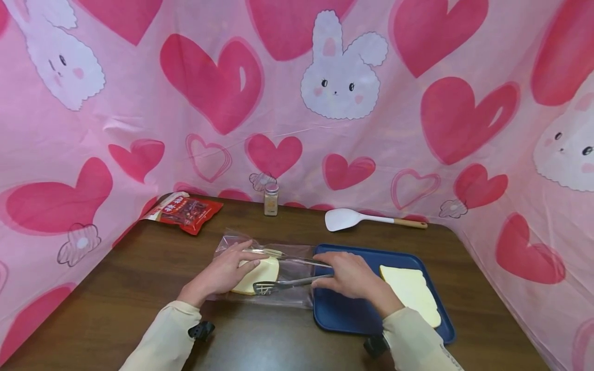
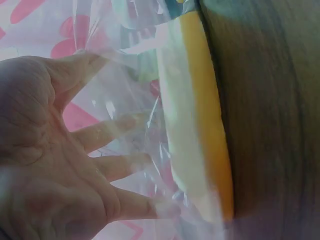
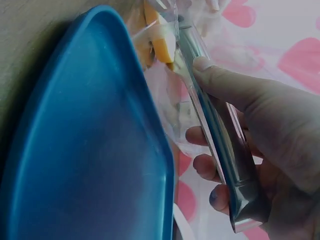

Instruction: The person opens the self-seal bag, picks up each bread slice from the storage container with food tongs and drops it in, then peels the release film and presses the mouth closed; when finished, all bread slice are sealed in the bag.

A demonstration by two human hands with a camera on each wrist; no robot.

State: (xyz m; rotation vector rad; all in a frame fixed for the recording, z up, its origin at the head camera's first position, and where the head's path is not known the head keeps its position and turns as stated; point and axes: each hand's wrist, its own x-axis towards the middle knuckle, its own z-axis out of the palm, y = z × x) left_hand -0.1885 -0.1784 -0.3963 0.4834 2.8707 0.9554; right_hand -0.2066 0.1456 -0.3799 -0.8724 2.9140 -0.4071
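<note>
Inside a clear plastic bag (image 1: 292, 299) on the table lies a slice of bread (image 1: 262, 273). My left hand (image 1: 223, 273) reaches over the bag's left part, fingers extended; in the left wrist view the spread fingers (image 2: 120, 167) show beside the film and the bread's yellow crust (image 2: 207, 115). Metal tongs (image 1: 292, 283) are gripped by my right hand (image 1: 350, 273), thumb on one arm and fingers on the other. Their tips lie spread over the bagged slice; whether they touch it I cannot tell. Another slice of bread (image 1: 410, 288) rests on the blue tray (image 1: 343, 314).
A white spatula (image 1: 343, 220) with a wooden handle lies behind the tray. At the back stand a small spice jar (image 1: 271, 201) and, farther left, a red food packet (image 1: 195, 210). Pink heart-patterned cloth (image 1: 278, 103) walls the table's back and sides.
</note>
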